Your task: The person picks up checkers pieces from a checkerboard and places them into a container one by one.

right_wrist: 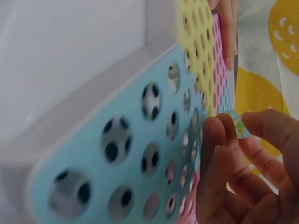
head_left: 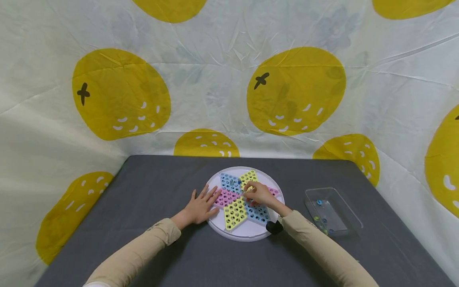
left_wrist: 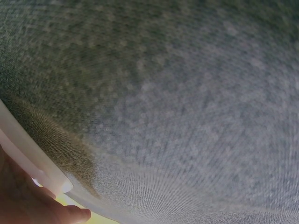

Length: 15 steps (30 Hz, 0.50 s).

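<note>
A round white Chinese checkers board [head_left: 244, 234] lies on the dark cloth, its star made of blue, yellow and pink panels pierced with holes. Above the star's middle, my right hand [head_left: 261, 194] pinches a clear glass marble [right_wrist: 240, 127] with a green and yellow swirl between thumb and fingertip. My left hand [head_left: 200, 207] rests with spread, straight fingers on the board's left edge. Dark blue marbles [head_left: 239, 181] appear to sit in the far blue panel [head_left: 229, 177]. The left wrist view catches only part of that hand and the board's rim.
To the right of the board stands a clear plastic box [head_left: 333, 189] with several blue and yellow-green marbles [head_left: 319, 203] in it. A grey-black cloth [head_left: 172, 175] covers the table. A white curtain [head_left: 215, 95] printed with yellow fruit surrounds it.
</note>
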Each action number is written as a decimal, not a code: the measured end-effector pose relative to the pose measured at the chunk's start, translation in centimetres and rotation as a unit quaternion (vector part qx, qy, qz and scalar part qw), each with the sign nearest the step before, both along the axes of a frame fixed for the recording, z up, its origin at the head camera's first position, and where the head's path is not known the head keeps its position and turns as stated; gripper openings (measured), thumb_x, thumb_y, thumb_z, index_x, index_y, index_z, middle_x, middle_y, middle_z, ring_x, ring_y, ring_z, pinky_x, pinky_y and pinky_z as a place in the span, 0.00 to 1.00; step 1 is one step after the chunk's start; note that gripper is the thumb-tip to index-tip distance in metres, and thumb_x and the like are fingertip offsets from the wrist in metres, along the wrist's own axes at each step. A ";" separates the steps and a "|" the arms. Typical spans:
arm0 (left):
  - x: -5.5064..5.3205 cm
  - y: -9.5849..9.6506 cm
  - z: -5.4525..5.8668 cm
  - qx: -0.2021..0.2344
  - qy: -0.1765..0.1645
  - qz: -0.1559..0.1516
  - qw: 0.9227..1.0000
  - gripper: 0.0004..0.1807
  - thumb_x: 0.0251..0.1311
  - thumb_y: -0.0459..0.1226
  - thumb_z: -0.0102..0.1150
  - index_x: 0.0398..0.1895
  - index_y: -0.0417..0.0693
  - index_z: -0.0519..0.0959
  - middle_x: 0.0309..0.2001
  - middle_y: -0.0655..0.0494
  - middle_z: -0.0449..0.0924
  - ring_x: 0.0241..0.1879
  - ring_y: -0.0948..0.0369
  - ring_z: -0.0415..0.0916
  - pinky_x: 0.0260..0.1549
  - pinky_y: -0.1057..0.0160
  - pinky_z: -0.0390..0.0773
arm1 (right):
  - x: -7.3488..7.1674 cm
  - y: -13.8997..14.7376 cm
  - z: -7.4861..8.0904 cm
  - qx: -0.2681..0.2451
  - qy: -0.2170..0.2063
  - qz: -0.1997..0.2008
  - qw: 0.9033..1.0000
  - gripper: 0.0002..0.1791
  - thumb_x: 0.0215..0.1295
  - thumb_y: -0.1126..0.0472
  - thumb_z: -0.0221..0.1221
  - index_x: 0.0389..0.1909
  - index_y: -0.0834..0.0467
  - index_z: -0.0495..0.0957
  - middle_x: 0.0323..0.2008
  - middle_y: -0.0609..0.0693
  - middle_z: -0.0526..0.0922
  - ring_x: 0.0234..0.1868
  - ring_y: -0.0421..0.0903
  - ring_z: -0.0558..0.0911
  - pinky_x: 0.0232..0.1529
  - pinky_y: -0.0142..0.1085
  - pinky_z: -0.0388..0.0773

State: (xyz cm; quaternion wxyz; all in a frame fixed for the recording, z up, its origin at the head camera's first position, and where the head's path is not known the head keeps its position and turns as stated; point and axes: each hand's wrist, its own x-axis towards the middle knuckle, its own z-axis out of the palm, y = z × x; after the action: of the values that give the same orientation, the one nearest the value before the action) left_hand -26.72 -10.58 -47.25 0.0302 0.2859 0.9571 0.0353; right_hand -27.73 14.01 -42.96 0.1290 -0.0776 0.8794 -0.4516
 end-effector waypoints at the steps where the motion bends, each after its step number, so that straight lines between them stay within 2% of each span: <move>1: 0.0 0.0 0.0 -0.003 0.000 0.000 1.000 0.34 0.64 0.56 0.33 0.70 0.57 0.45 0.71 0.56 0.42 0.70 0.48 0.35 0.58 0.35 0.45 | 0.0 0.3 -0.1 0.004 0.000 -0.003 1.000 0.10 0.57 0.61 0.57 0.37 0.60 0.72 0.24 0.58 0.82 0.16 0.42 0.77 0.20 0.33 0.75; 8: 0.2 0.0 0.2 0.000 -0.002 -0.002 1.000 0.34 0.63 0.56 0.34 0.70 0.56 0.45 0.71 0.56 0.42 0.70 0.48 0.35 0.57 0.34 0.45 | 0.2 2.2 -0.4 0.046 -0.005 -0.023 0.999 0.08 0.57 0.58 0.58 0.35 0.57 0.73 0.21 0.54 0.82 0.15 0.42 0.76 0.16 0.32 0.72; 15: 0.1 0.0 0.3 0.008 -0.006 -0.005 1.000 0.33 0.64 0.55 0.34 0.70 0.55 0.46 0.71 0.55 0.43 0.70 0.46 0.35 0.57 0.34 0.46 | 1.4 3.7 0.3 0.071 -0.001 -0.025 0.997 0.07 0.57 0.58 0.57 0.34 0.57 0.73 0.22 0.54 0.82 0.16 0.42 0.78 0.16 0.32 0.71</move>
State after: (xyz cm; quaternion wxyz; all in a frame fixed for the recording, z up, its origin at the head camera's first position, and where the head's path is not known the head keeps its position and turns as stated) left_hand -26.59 -10.60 -47.00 0.0335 0.2907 0.9552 0.0445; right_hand -26.37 17.71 -42.63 0.1241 -0.0456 0.9107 -0.3913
